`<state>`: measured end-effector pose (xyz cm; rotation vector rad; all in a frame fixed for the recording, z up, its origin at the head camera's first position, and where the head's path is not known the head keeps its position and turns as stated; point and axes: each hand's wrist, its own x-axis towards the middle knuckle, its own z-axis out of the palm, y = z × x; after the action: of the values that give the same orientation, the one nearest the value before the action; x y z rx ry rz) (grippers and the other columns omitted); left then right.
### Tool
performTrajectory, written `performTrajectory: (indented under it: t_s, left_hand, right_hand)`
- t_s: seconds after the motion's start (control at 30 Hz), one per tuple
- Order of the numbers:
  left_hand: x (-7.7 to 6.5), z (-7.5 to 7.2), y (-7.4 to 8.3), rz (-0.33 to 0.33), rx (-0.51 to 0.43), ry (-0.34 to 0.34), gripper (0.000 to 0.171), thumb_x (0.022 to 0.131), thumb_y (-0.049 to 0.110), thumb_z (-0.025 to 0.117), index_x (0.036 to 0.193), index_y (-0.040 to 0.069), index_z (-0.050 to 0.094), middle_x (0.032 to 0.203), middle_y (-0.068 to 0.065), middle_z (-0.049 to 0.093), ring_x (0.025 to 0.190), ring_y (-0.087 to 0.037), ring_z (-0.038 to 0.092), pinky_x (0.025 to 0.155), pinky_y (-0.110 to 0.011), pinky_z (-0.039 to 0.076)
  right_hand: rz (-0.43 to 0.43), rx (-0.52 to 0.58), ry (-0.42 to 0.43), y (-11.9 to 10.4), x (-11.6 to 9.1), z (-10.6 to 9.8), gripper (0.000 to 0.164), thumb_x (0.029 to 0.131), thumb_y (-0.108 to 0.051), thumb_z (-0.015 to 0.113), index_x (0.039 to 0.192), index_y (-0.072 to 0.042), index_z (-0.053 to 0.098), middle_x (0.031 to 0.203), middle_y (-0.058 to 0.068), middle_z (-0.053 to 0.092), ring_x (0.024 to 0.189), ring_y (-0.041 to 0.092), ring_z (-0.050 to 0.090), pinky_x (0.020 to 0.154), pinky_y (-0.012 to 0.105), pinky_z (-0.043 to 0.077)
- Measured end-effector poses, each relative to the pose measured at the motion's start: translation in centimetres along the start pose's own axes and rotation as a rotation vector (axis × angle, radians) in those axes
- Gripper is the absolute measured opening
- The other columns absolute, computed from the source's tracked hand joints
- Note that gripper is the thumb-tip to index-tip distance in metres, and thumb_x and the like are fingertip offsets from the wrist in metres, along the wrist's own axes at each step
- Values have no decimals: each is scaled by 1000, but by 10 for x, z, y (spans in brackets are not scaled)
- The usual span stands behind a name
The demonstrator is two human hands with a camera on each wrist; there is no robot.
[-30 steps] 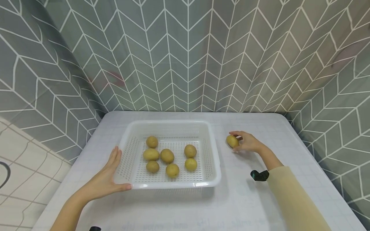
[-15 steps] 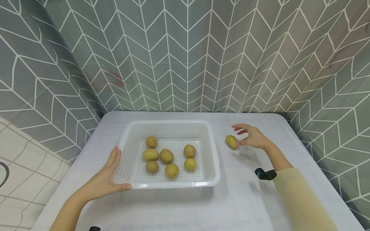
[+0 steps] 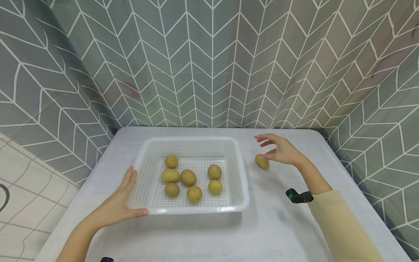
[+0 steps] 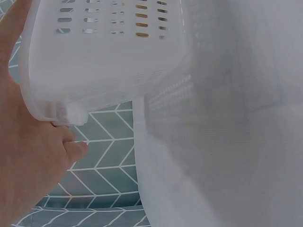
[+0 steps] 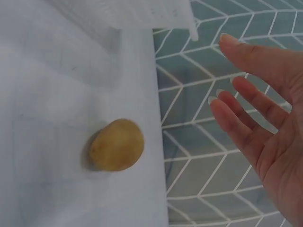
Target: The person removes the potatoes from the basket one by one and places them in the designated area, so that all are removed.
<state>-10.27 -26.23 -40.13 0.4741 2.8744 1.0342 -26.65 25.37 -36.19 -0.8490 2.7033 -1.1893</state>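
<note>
A white perforated plastic basket [image 3: 196,210] stands on the table with several small yellow-brown potatoes [image 3: 188,177] in it. My left hand [image 3: 114,207] rests on its left front corner, fingers straight along the side and thumb stretched at the front rim. The left wrist view shows that hand [image 4: 33,156] against the basket's rim [image 4: 33,85]. Right of the basket, a single potato [image 3: 262,162] lies on the table. My right hand [image 3: 283,150] hovers over it, fingers spread and loosely bent; in the right wrist view, space shows between them and the potato [image 5: 118,145].
A white cloth covers the table [image 3: 209,236]. Grey curtains [image 3: 212,65] with a white chevron pattern hang behind and at both sides. A black device [image 3: 298,196] sits at the right wrist. Pale floor tiles [image 3: 29,203] show at the left.
My right hand let go of the single potato, drew back up and right, then came back left above it. That potato turned slightly. My left hand and the basket stay put.
</note>
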Motion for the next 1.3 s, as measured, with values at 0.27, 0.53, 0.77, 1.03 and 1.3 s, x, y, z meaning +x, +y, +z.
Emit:
performTrajectory:
  t_s: [0.27, 0.53, 0.77, 1.03, 1.3]
  left_hand:
    - [0, 0, -2, -1, -4, 3, 129, 69, 43, 84, 149, -9, -2, 157, -21, -17, 143, -43, -8, 103, -71, 16]
    - [0, 1, -2, -4, 0, 6, 129, 68, 43, 84, 149, -9, -2, 156, -22, -17, 142, -46, -6, 101, -71, 19]
    - [-1, 1, -3, 1, -3, 7, 129, 69, 43, 84, 149, -9, -2, 156, -21, -17, 142, -45, -7, 101, -72, 18]
    - [0, 2, -6, 7, -6, 11, 128, 69, 43, 84, 149, -9, -1, 157, -20, -17, 143, -44, -8, 102, -71, 17]
    - [0, 2, -6, 11, -6, 15, 128, 69, 43, 84, 149, -9, -1, 157, -20, -17, 143, -43, -9, 103, -71, 16]
  right_hand:
    - [-91, -12, -13, -27, 8, -1, 68, 75, -6, 82, 136, -6, 52, 129, 14, 55, 115, 35, 55, 83, 48, 54]
    - [-129, -4, -32, -46, 14, 2, 66, 75, -5, 81, 135, -9, 53, 129, 13, 56, 113, 33, 56, 83, 45, 54]
    - [-169, 0, -58, -63, 23, 6, 64, 76, -9, 81, 134, -7, 54, 129, 11, 57, 113, 31, 57, 83, 44, 55]
    - [-229, 57, -103, -80, 38, 14, 62, 76, -8, 82, 132, -6, 55, 129, 12, 58, 111, 32, 58, 83, 41, 55]
    - [-288, 95, -164, -99, 54, 25, 62, 76, -7, 82, 132, -8, 56, 129, 7, 58, 110, 29, 59, 83, 38, 55]
